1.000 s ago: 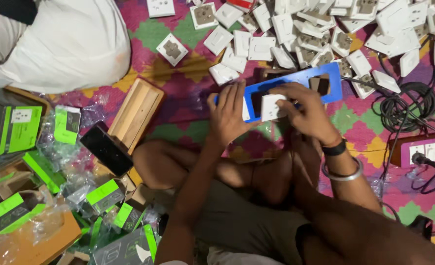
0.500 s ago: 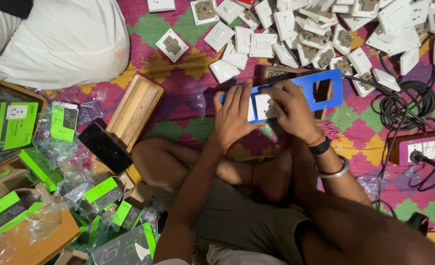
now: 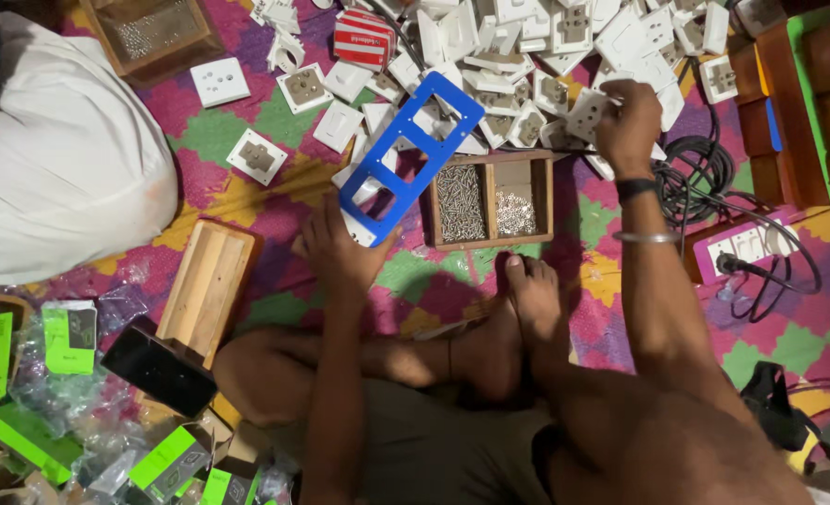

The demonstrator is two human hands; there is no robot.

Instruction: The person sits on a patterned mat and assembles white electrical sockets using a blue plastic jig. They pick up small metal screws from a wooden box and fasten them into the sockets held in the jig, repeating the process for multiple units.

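Floor w/ patterned mat [image 3: 293,201]; left hand [image 3: 340,248] grips blue frame [image 3: 413,154], right hand [image 3: 628,126] grasps white socket [image 3: 588,112] from pile.

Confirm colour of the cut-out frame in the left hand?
Blue frame, held by the left hand; head view.

Glossy blue plastic frame [image 3: 411,159], wooden tray [image 3: 491,238] of shiny metal screws [image 3: 459,201].

A frame plate [image 3: 411,156] lies slanted on the mat [image 3: 434,276], its near end under the left hand [image 3: 340,248]. Just right of it sits a divided tray [image 3: 488,200] holding screws [image 3: 459,201]. Beyond both spreads a heap of socket modules [image 3: 546,56], where the right hand [image 3: 628,126] rests.
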